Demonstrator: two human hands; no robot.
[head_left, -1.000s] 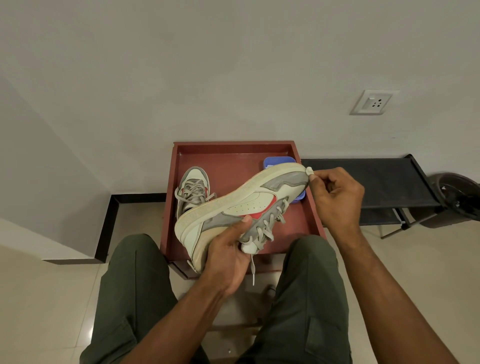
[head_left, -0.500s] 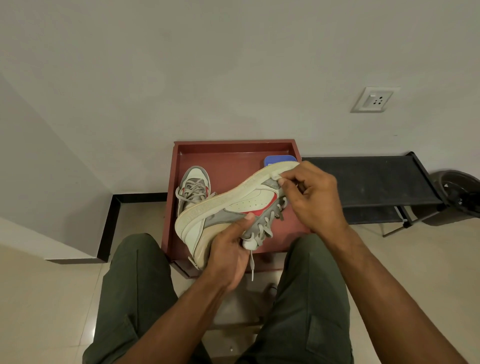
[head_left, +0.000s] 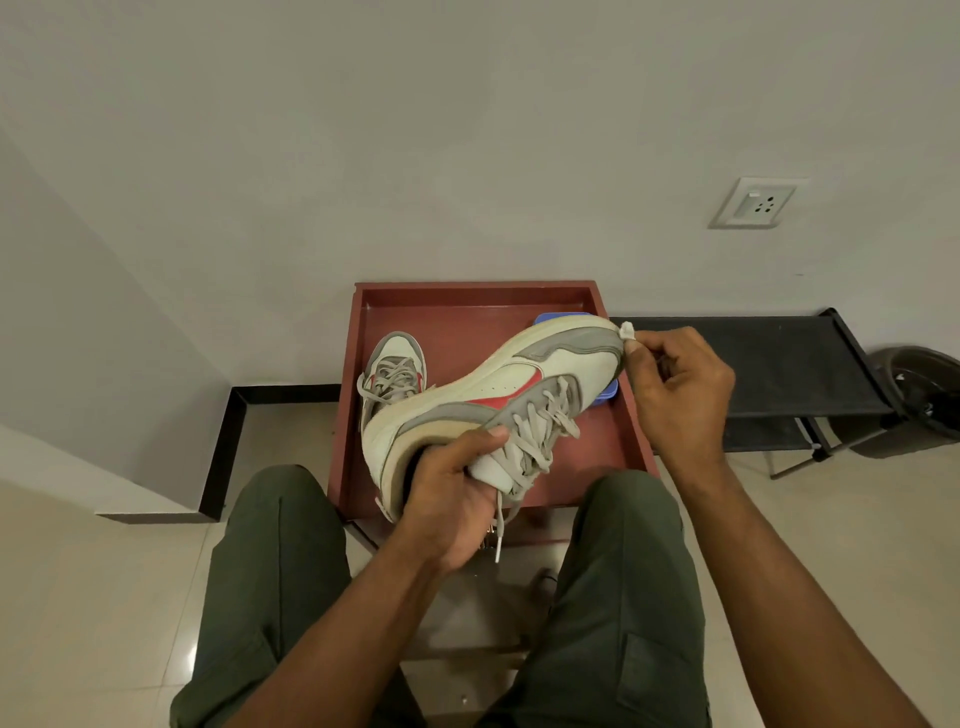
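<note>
My left hand (head_left: 451, 499) grips a white and grey sneaker (head_left: 498, 395) with a red mark by its opening, holding it on its side above the red-brown tray (head_left: 467, 306), toe to the upper right. My right hand (head_left: 680, 389) pinches a small white wad (head_left: 627, 329) and holds it against the toe of that sneaker. A second matching sneaker (head_left: 393, 371) lies in the tray at the left, laces up. A blue container (head_left: 605, 395) sits in the tray behind the held sneaker, mostly hidden.
The tray rests in front of my knees, against a white wall. A black low rack (head_left: 753, 364) stands to the right, with a dark round bin (head_left: 919, 395) beyond it. A wall socket (head_left: 756, 202) is above the rack. Pale tiled floor lies on both sides.
My right hand with the white wad slid from the sneaker's side near the laces out to the toe tip. My left hand kept its hold on the sneaker.
</note>
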